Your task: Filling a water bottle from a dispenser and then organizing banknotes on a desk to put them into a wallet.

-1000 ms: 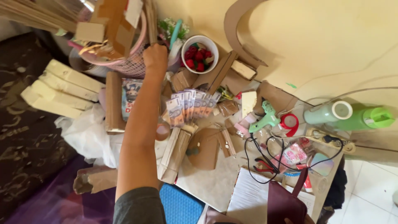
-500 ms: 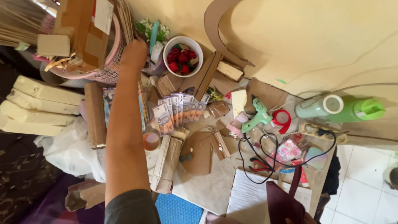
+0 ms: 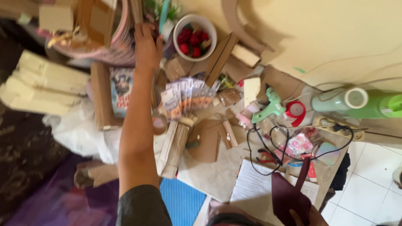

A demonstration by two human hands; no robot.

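1. Left hand [image 3: 147,47] reaches to the upper middle of the frame, arm stretched from the bottom edge; fingers extended upward against a thin strip of brown cardboard [image 3: 136,11] standing at the top edge. Motion blur: cannot tell whether the fingers have closed on it or only touch it.
2. Strip lies directly above the fingertips, just right of the pink mesh basket [image 3: 109,38] loaded with cardboard offcuts, upper left.
3. White round bowl of red artificial roses [image 3: 194,37] sits just right of the hand, near but apart.
4. Fan of paper banknotes [image 3: 186,95] on a folded brown paper stem lies below and right of the hand, centre of frame, beside the forearm.
5. Mint-green glue gun [image 3: 271,108] and red tape roll [image 3: 295,112] lie right of centre, well apart from the hand.
6. Right hand [image 3: 307,217] shows at the bottom right edge, mostly cut off, gripping a dark maroon cloth piece [image 3: 289,196] that rises above it.
7. Stack of cream foam blocks [image 3: 44,83] lies at far left.
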